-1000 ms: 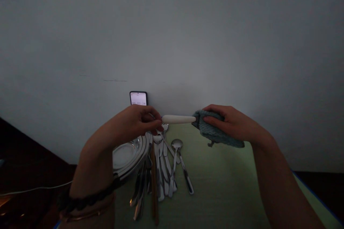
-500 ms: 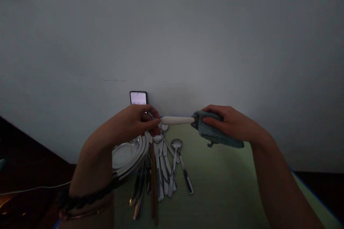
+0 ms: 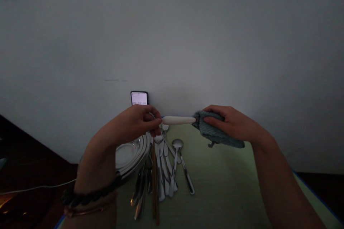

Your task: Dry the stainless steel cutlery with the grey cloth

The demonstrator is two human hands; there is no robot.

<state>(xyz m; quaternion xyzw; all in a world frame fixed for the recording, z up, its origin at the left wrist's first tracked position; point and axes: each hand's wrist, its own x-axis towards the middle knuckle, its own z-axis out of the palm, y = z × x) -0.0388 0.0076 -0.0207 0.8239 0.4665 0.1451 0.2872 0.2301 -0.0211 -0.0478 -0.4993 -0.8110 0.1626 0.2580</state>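
My left hand [image 3: 143, 121] is closed, its fingertips pinching the left end of a white-handled utensil [image 3: 179, 120] held level above the table. A folded grey-green cloth [image 3: 220, 134] sits in my right hand [image 3: 228, 120], which is closed around it. The utensil's right end goes into the cloth, so its working end is hidden and I cannot tell its kind. Below my left hand lie several metal spoons, forks and knives. Two spoons [image 3: 177, 145] rest at the right side of that group, and wooden chopsticks [image 3: 154, 189] lie along its left.
Stacked metal plates [image 3: 129, 155] stand left of the cutlery, partly behind my left arm. A phone [image 3: 139, 98] showing a timer leans on the pale wall [image 3: 172, 43] behind. The green tabletop [image 3: 220, 186] has a blue edge, and a white cable [image 3: 40, 187] runs at far left.
Both hands keep almost the same pose on the utensil and cloth. The whole view has shifted very slightly, and the phone's timer has advanced.
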